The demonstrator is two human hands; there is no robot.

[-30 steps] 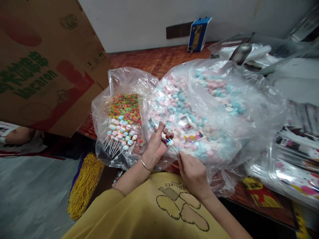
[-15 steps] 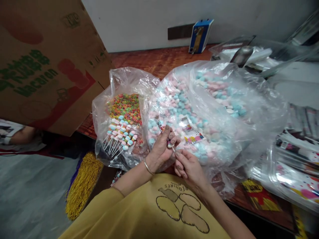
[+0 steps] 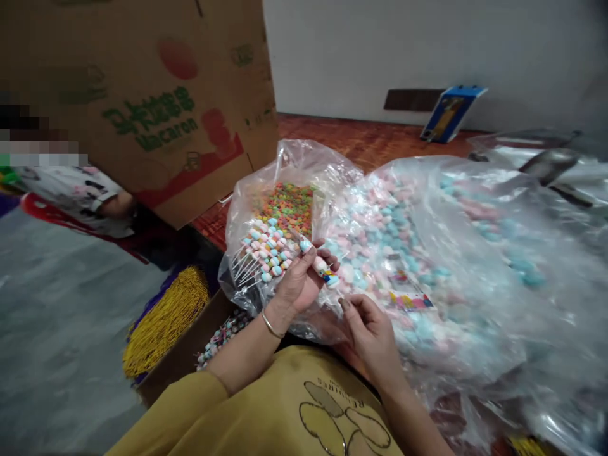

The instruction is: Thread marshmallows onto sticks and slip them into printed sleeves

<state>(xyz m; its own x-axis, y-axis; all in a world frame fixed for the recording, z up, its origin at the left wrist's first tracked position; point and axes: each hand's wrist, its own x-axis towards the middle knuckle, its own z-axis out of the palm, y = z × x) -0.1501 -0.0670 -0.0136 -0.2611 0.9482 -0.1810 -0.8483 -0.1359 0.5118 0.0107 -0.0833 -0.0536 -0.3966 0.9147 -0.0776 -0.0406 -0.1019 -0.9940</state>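
Note:
A wrapped marshmallow stick (image 3: 327, 273) with pink, white and blue pieces lies across my left hand (image 3: 301, 278), whose fingers are closed around it. Its clear printed wrapper shows past the fingers at both ends. Just below and to the right is my right hand (image 3: 373, 329), fingers curled and thumb close to the index finger, apart from the stick. Whether anything is pinched there is hidden. Beside my left hand, a bunch of bare marshmallow sticks (image 3: 268, 247) rests on a clear bag of colourful small rings (image 3: 287, 206). A printed wrapper (image 3: 411, 300) lies on the bag of loose pink and blue marshmallows (image 3: 394, 215).
A large cardboard carton (image 3: 204, 171) stands at the left. Below it are a box of small wrapped pieces (image 3: 223, 339) and a yellow stringy bundle (image 3: 166, 323). A metal scoop (image 3: 548, 166) and a blue device (image 3: 453, 114) sit behind. Another person's arm (image 3: 116, 206) shows far left.
My view has swung left. My right hand has come away from the stick it was touching, and my left hand has turned the wrapped marshmallows into clearer view.

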